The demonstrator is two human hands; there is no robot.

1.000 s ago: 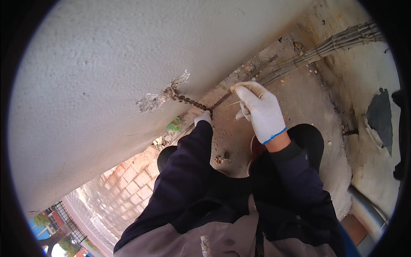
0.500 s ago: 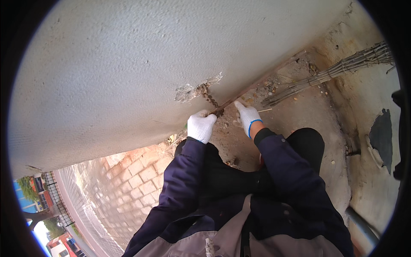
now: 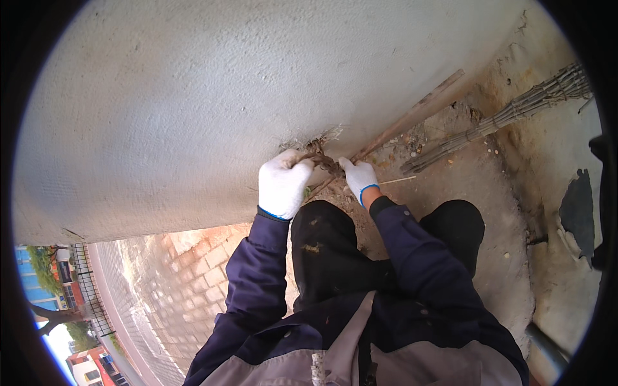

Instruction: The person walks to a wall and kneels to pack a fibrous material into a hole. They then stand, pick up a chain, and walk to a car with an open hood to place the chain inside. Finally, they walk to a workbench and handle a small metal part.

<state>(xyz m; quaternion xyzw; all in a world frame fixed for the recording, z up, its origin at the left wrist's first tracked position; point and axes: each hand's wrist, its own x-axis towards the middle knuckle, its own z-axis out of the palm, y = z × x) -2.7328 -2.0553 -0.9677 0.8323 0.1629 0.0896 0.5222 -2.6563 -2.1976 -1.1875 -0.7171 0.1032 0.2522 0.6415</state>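
My left hand is clenched on the rusty twisted wire where it leaves the broken patch in the grey wall, steadying it. My right hand pinches the wire's other end, keeping it taut above the dirt floor.

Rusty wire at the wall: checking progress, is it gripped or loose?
Gripped: the left hand and right hand both close on the wire by the wall.

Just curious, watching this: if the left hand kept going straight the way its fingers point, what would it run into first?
Probably the rusty twisted wire its left hand already grips, then the rough grey wall right behind; depth is hard to judge.
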